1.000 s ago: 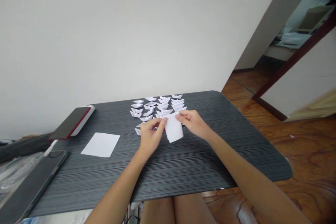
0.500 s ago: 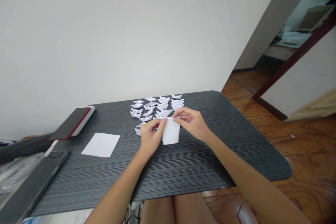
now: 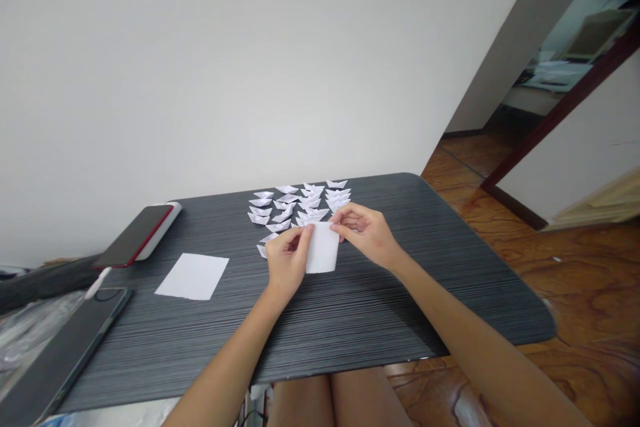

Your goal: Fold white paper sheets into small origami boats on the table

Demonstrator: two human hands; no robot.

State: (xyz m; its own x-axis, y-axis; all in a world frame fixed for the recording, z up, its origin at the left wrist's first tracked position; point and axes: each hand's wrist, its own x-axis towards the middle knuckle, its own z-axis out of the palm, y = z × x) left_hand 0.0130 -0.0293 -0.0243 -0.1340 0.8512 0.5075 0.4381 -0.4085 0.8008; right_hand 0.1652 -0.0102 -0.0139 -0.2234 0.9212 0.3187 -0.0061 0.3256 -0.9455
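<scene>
Between my hands a small white sheet of paper [image 3: 321, 250] is held up above the table, apparently folded. My left hand [image 3: 289, 255] pinches its upper left corner between thumb and fingers. At the upper right corner my right hand [image 3: 364, 230] grips it with thumb and fingertips. Just behind the sheet, several white folded paper boats [image 3: 310, 202] stand in rows, the nearest ones partly hidden by my hands and the paper. A flat white sheet [image 3: 193, 276] lies on the table to the left of my hands.
The dark striped table [image 3: 440, 280] stands against a white wall. On its left lie a phone with a red edge [image 3: 137, 233] on a white box, and a second dark device [image 3: 70, 347] beside a white cable [image 3: 97, 283]. My legs are below the front edge.
The held paper has shifted slightly left, and its folded layers now look more evenly aligned. Both hands keep their pinch on its top edge.
</scene>
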